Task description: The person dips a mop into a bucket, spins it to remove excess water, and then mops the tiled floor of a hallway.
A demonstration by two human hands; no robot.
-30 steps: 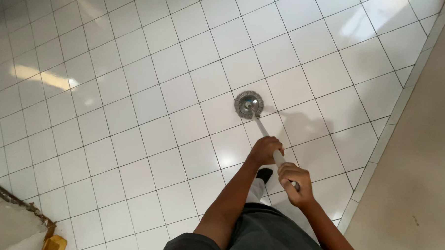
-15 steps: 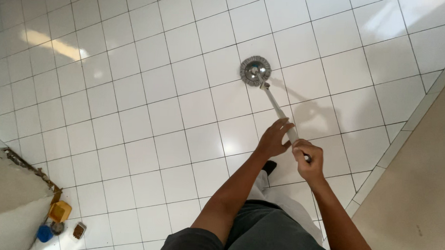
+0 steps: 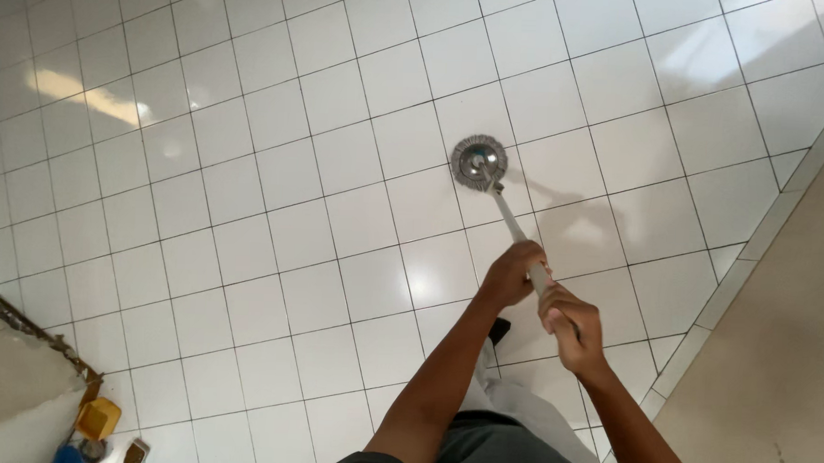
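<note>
A glossy floor [image 3: 276, 208] of white square tiles with dark grout lines carries a round grey mop head [image 3: 478, 161] resting flat on it, while a yellow container [image 3: 97, 418] and small items sit at its lower left corner.

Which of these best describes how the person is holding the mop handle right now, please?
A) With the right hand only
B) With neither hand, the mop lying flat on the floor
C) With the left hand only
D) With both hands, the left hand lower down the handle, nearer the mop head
D: the left hand and the right hand both wrap the mop handle, the left nearer the round mop head on the white tiled floor.
</note>
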